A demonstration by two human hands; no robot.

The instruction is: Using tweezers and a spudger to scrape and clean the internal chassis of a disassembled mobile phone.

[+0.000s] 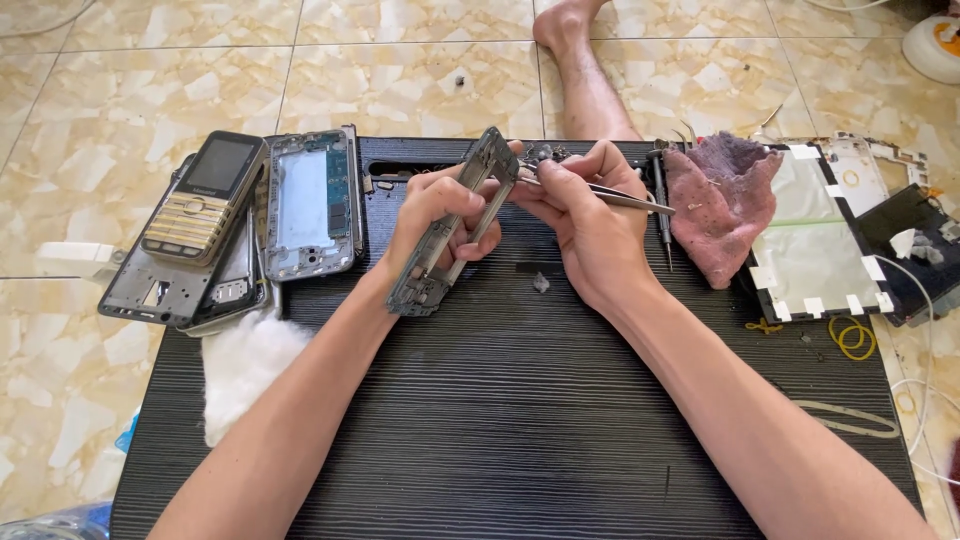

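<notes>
My left hand [432, 215] grips a grey phone mid-frame [412, 283], held on edge and tilted above the black ribbed work board [500, 420]. My right hand [590, 220] pinches thin metal tweezers [630, 200], their tips touching the upper end of the frame near my left fingertips. Both forearms reach in from the bottom of the view.
A keypad phone [205, 195] lies on stacked phone frames at the left, beside an opened phone chassis [308, 200]. White cotton [245, 365] sits lower left. A pink cloth [722, 200], a screwdriver [661, 205], a dismantled tablet [815, 240], yellow rubber bands [853, 337] and my bare leg [590, 80] are nearby.
</notes>
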